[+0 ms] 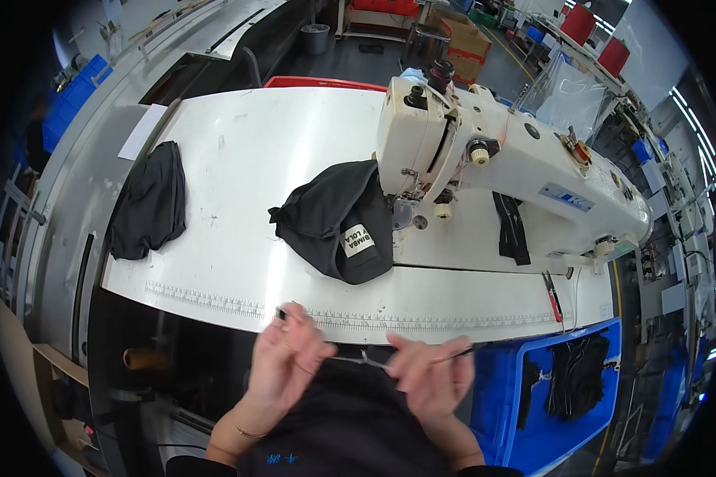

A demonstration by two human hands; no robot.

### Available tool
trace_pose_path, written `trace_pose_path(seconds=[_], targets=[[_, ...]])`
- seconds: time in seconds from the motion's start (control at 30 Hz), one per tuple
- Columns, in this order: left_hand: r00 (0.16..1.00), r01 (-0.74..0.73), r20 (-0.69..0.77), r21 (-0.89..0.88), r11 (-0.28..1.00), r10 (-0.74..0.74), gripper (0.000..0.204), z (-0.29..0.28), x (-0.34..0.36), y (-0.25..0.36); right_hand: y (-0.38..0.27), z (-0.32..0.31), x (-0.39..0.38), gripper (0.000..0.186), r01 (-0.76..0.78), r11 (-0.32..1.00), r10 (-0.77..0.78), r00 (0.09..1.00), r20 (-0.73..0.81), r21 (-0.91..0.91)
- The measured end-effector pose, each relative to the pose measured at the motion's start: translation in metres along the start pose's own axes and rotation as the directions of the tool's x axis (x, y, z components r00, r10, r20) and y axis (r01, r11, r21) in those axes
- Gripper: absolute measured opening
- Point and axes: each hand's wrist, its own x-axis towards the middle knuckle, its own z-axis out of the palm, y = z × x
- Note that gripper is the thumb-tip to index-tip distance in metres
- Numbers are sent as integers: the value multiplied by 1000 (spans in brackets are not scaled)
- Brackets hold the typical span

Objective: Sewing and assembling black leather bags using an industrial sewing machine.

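our left hand (289, 356) and right hand (431, 372), blurred, seem to pinch a thin cord (363, 359) strung between them, just off the table's (235, 151) near edge. we'd best tension it evenly, with light fingers, apart from the cloth (322, 211).

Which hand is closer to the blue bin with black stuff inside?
The right hand. It is just to the left of the blue bin; the left hand is farther left, beyond the right one.

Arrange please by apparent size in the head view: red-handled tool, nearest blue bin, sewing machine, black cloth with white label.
Sewing machine
Nearest blue bin
Black cloth with white label
Red-handled tool
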Motion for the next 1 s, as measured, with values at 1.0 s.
trace_pose_path(seconds=[1.0], targets=[[724,-524,532,11,-851,-439,44,31,109,-8,6,-81,93,39,331,287,284,867,409,-899]])
